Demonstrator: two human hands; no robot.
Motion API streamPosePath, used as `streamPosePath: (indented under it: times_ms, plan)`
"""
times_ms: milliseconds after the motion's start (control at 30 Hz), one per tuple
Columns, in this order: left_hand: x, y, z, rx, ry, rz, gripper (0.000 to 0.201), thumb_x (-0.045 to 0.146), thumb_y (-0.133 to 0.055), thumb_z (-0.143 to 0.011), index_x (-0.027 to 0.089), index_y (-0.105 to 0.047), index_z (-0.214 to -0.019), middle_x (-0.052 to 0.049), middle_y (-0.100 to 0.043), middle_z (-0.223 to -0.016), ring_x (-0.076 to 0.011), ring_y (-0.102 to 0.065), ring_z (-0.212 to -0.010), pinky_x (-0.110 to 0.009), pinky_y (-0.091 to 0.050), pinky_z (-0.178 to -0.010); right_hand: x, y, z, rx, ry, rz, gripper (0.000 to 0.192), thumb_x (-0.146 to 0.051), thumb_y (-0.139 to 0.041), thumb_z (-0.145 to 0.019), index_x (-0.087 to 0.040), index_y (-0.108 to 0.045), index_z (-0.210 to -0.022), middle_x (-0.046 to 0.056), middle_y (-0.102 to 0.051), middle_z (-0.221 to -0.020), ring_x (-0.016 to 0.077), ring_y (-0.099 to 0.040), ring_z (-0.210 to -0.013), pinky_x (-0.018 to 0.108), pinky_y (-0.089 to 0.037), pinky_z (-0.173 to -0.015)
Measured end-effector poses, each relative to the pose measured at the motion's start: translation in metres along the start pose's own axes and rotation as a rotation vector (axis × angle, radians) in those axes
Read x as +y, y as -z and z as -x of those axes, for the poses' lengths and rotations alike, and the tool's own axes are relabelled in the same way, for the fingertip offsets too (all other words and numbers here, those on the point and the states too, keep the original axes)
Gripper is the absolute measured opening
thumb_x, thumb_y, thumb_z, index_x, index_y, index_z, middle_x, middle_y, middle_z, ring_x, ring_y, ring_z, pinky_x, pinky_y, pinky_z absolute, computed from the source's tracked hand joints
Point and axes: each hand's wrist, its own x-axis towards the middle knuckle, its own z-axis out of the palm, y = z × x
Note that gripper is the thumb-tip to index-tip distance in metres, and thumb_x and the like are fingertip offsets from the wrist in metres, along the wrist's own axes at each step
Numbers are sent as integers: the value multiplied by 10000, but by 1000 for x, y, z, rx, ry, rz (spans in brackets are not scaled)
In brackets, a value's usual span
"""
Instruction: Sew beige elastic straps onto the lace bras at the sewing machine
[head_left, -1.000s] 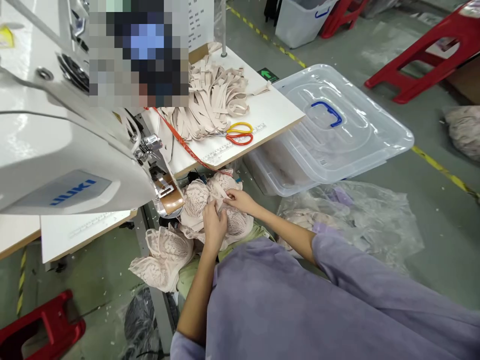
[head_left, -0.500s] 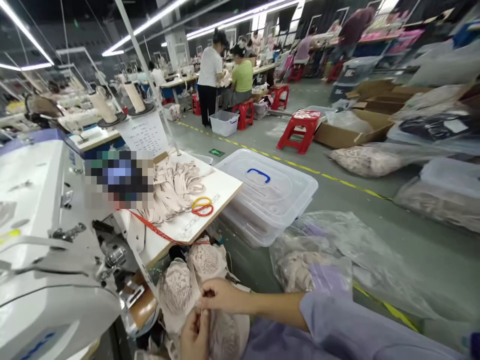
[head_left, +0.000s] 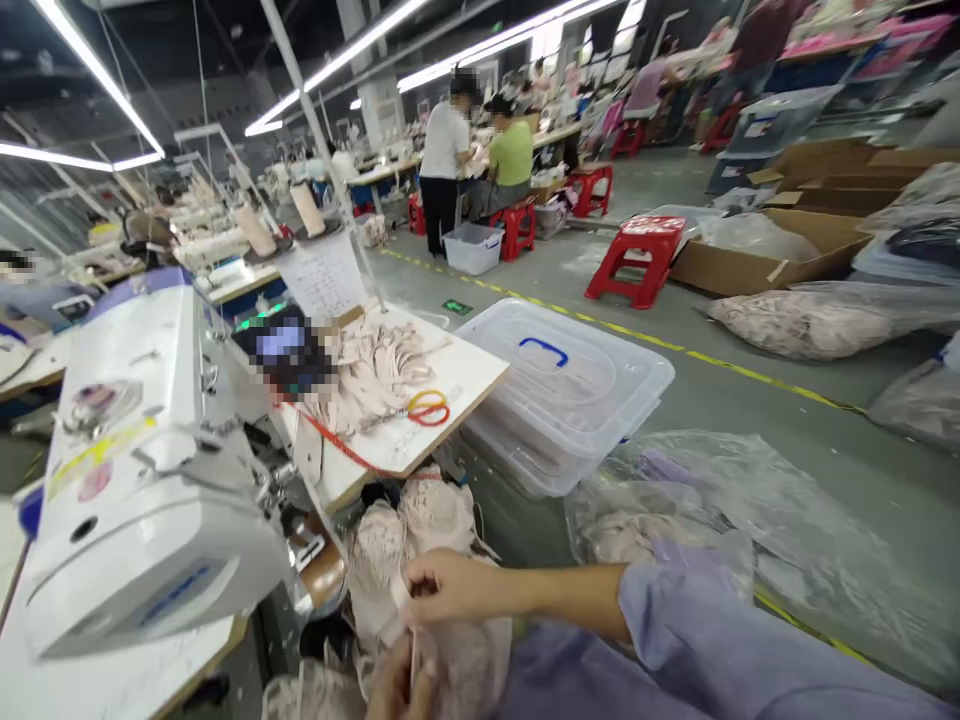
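Beige lace-covered bras (head_left: 442, 515) lie over my lap, their cups facing up. My right hand (head_left: 461, 588) is closed in a pinch on a narrow beige strap (head_left: 401, 600). Below it, near the bottom edge, my left hand (head_left: 405, 682) pinches the strap too, its fingers partly cut off by the frame. Another bra cup (head_left: 472, 665) rests beneath both hands. Which bra the strap belongs to I cannot tell.
A white sewing machine (head_left: 157, 500) stands at the left. Its table (head_left: 465, 380) holds beige strips (head_left: 382, 370), scissors (head_left: 429, 408) and a red tape (head_left: 337, 440). A lidded clear bin (head_left: 577, 390), plastic bags (head_left: 720, 500) and a red stool (head_left: 637, 262) are on the floor.
The view has turned left, so the scene sits further right and more of the sewing machine shows. My left hand is lower in view, and more of the strap shows between the hands.
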Motion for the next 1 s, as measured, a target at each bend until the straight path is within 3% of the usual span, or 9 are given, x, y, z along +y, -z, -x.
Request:
streamPosePath:
  times_ms: [67,167,267,400,500,667,767,933,1000]
  plan:
    - [14,2,7,-112,-2,-52,590,782,-643,-710,202,-618,-599,-37,-610,-627,-201,-548,-645,-285,-473,-606,0,-8,2,36,35,95,395,-438,-590,-871,-174,-464,-605,-60,-371,-559,82,-363,-553,220,-270,-511]
    - [16,3,9,-27,14,27,610,733,-612,-777,190,-485,-529,30,-421,-532,-121,-375,-554,-240,-348,-536,6,-21,5,69,3,63,372,-424,-571,-903,-179,-466,-644,-52,-375,-620,98,-360,-613,238,-275,-566]
    - [5,-1,10,109,85,78,510,635,-585,-858,184,-556,-621,29,-450,-597,-123,-408,-610,-240,-358,-580,10,-28,7,215,57,155,382,-418,-572,-939,-170,-541,-651,-35,-434,-641,111,-415,-632,255,-313,-599]
    - [5,-13,18,352,58,119,345,486,-637,-882,168,-688,-759,17,-558,-644,-124,-458,-629,-242,-385,-607,10,-36,12,357,84,158,371,-415,-588,-945,-177,-629,-663,-11,-518,-646,131,-487,-632,267,-372,-598]
    - [9,-15,19,417,6,76,283,424,-652,-884,169,-725,-786,12,-602,-651,-128,-486,-626,-242,-398,-606,14,-42,15,419,121,184,381,-444,-581,-952,-190,-669,-682,12,-574,-685,157,-541,-701,280,-422,-637]
    - [6,-9,8,365,-38,28,277,354,-590,-918,176,-679,-725,21,-566,-624,-123,-475,-609,-240,-386,-595,20,-47,14,400,209,212,354,-425,-584,-955,-192,-696,-713,17,-584,-736,149,-562,-714,284,-438,-659]
    - [9,-13,9,334,-70,61,267,272,-581,-887,184,-607,-636,26,-543,-592,-122,-477,-587,-241,-391,-586,29,-43,4,417,140,189,399,-445,-620,-922,-183,-646,-622,1,-519,-663,137,-514,-660,283,-402,-629]
    - [23,-23,32,-48,-157,102,222,279,-588,-915,184,-696,-746,1,-639,-670,-136,-570,-638,-246,-438,-632,51,-17,-18,545,-139,-192,442,-618,-679,-809,-187,-641,-722,-19,-530,-614,125,-499,-589,271,-444,-595]
    - [22,-17,37,-40,-86,112,224,313,-593,-924,180,-722,-799,-10,-660,-693,-137,-571,-640,-245,-437,-623,49,-2,-19,520,-139,-297,403,-585,-729,-778,-189,-663,-813,-28,-545,-640,109,-503,-573,255,-459,-579]
